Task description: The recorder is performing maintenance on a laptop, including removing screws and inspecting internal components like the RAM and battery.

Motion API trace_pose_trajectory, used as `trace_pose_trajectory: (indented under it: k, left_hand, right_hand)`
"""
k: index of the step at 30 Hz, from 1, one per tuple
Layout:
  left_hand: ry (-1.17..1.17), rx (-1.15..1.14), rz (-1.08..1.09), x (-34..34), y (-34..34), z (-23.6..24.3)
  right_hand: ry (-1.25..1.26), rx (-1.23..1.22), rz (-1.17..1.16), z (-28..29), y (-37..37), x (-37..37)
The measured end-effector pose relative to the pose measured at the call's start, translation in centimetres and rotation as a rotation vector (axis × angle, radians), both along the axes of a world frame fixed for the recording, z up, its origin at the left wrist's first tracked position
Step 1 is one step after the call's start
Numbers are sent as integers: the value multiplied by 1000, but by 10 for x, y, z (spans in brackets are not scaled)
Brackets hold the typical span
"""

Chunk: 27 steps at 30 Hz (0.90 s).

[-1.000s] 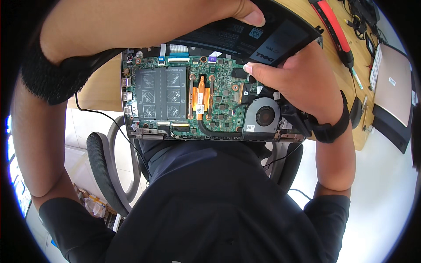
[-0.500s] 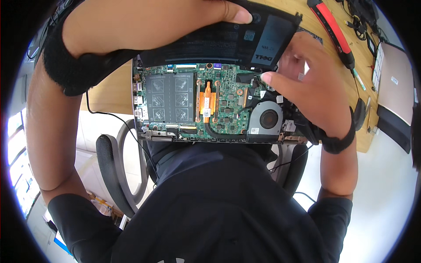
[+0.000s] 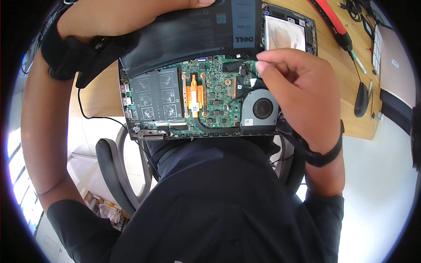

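Observation:
An opened laptop base (image 3: 219, 107) lies before me with its green circuit board, copper heat pipe (image 3: 194, 94) and round fan (image 3: 262, 108) bare. My left hand (image 3: 127, 15) grips the far edge of a flat black laptop battery (image 3: 184, 37), its thumb on the face and its other fingers hidden. The battery is tilted up over the far part of the base. At the battery's near right corner, my right hand (image 3: 305, 83) has thumb and index finger pinched together beside a thin black cable (image 3: 246, 57). What lies between those fingertips is too small to tell.
A silver rectangular panel (image 3: 285, 33) shows at the base's far right. On the wooden table (image 3: 362, 125) are a red and black tool (image 3: 331, 22) and a dark oval object (image 3: 361, 100). A closed pinkish laptop (image 3: 397, 65) stands at the right. A chair arm (image 3: 114, 171) is below.
The battery has moved left with my left hand, uncovering the silver panel. My right hand has come slightly left and its fingertips have risen to the battery's corner. The base has shifted left.

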State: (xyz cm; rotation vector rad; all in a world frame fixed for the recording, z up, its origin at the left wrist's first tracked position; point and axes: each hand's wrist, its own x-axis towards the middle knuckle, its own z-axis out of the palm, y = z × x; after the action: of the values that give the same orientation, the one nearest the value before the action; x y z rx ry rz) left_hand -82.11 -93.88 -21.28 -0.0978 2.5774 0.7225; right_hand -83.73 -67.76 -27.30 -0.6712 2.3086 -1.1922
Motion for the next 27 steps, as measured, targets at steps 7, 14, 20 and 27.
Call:
trace_pose_trajectory:
  k: [7, 14, 20, 27]
  left_hand:
    - [-65, -38, -7, -7, -4, -6]
    - [-135, 137, 53, -7, -14, -22]
    - [-127, 96, -3, -9, -16, -26]
    - [-133, 85, 33, -8, -16, -25]
  right_hand:
    - [142, 49, -31, -7, -14, 7]
    - [107, 163, -158, -2, -28, 4]
    - [103, 182, -204, -3, -31, 7]
    - [79, 129, -203, -2, -32, 7]
